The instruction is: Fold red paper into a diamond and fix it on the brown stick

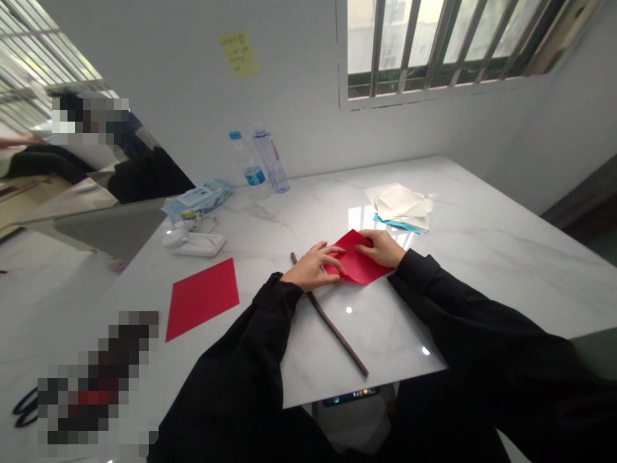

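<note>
At frame centre, a red, straight-edged paper sheet (362,267) is held from both sides, presumably for steadiness — right hand (384,249) grip closed on its right edge, left hand (315,267) grip loosely parted at its left edge, pinch not determinable.

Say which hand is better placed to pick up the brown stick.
Probably the left hand: it reaches over the stick, while the right hand is farther off, at the opposite side of the red paper that both hands touch.
</note>
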Tool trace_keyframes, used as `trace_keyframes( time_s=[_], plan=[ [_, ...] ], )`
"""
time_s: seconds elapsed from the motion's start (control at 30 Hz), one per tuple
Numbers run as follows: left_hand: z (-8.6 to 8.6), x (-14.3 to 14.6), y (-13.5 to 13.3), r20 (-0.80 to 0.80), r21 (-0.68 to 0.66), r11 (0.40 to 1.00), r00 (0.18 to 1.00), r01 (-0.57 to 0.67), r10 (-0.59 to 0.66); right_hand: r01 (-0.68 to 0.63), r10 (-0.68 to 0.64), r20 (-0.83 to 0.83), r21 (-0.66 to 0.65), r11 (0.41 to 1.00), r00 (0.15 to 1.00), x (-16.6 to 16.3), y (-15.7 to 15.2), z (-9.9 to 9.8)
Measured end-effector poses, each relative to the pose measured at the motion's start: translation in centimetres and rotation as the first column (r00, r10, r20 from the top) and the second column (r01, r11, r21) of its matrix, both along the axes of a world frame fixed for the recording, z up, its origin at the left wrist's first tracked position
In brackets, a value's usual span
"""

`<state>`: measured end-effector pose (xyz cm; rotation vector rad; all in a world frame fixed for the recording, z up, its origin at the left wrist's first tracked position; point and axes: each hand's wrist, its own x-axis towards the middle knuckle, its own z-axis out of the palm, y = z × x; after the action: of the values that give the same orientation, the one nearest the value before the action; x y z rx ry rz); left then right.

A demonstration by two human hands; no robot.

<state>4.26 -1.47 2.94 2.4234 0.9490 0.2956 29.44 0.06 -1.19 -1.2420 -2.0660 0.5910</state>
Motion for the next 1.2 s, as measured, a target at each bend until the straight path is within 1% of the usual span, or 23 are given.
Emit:
trace_keyframes(
  time_s=[0.2, 0.43, 0.67, 0.77, 0.9, 1.2],
  plan=[
    [-0.41, -0.07, 0.27, -0.001, -0.002, 1.000, 1.000, 0.011, -0.011, 0.000, 0.000, -0.010, -0.013, 1.000, 1.000, 0.05, 0.41, -0.33],
    [-0.80, -0.15, 0.43, 0.005, 0.013, 1.000, 1.000, 0.015, -0.015, 0.019, -0.018, 0.017, -0.008, 1.000, 1.000, 0.02, 0.55, -0.48],
    [-0.74, -0.02, 0.39, 0.007, 0.005, 1.000, 1.000, 0.001, -0.001, 0.016, -0.016, -0.007, -0.022, 1.000, 1.000, 0.09, 0.60, -0.53],
    [-0.66, -0.08, 0.45, 0.015, -0.005, 1.000, 1.000, 0.003, -0.003, 0.036, -0.036, -0.005, 0.004, 0.999, 0.999, -0.04, 0.56, -0.62],
    [-0.70, -0.20, 0.62, 0.023, -0.005, 0.999, 0.999, 0.032, -0.032, 0.044, -0.045, 0.042, 0.039, 0.998, 0.998, -0.21, 0.50, -0.70],
    [-0.82, -0.18, 0.84, 0.048, -0.027, 0.999, 0.999, 0.017, -0.016, 0.052, -0.052, 0.036, 0.015, 0.999, 0.998, -0.36, 0.18, -0.22]
  ],
)
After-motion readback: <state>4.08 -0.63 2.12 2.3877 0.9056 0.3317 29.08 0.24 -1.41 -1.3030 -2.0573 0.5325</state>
